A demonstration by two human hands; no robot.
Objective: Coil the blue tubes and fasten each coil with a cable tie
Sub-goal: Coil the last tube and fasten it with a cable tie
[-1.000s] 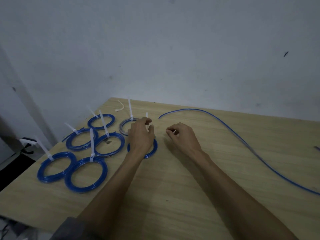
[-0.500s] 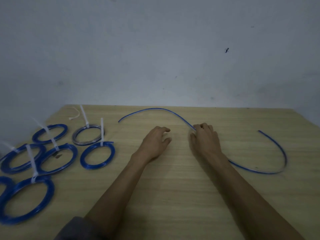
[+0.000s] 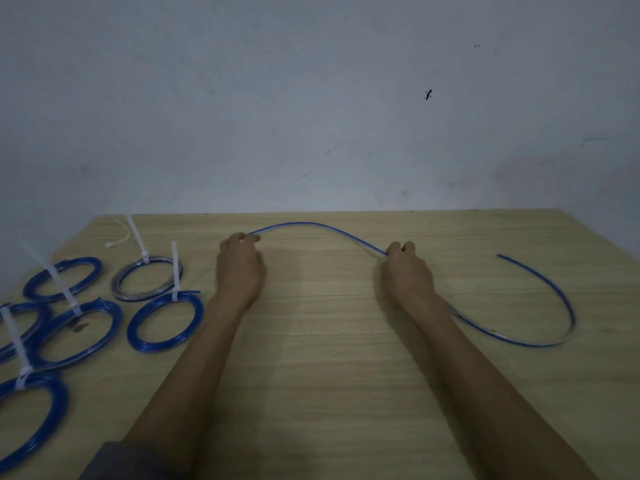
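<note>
Holding a loose blue tube (image 3: 311, 225) in both hands above the bench (image 3: 322, 358). My left hand (image 3: 239, 268) pinches one tube end at the fingertips; my right hand (image 3: 406, 271) is curled round the tube partway along. Between the hands the tube arches away from me. Beyond my right hand it passes under the wrist, sweeps out to the right in a wide open curve on the bench and ends free, well apart from that hand.

To the left of my left hand lie the finished coils (image 3: 165, 323), each with a white cable tie (image 3: 176, 268) standing up; one coil (image 3: 143, 278) looks grey rather than blue. A spare cable tie (image 3: 121, 237) lies beyond them, near the far bench edge.

Risks, as I judge them: the tube looks springy, so a weak pinch at the left end could let it flick out and undo the first loop. The long free tail to the right may whip or drag as I wind. Sweeping left could knock the nearest finished coil.

Change from half a second ago: my left hand held nothing and lay flat on the bench, close beside the right; it now grips the tube end, and the hands are well apart. The right hand's hold on the tube is unchanged.
</note>
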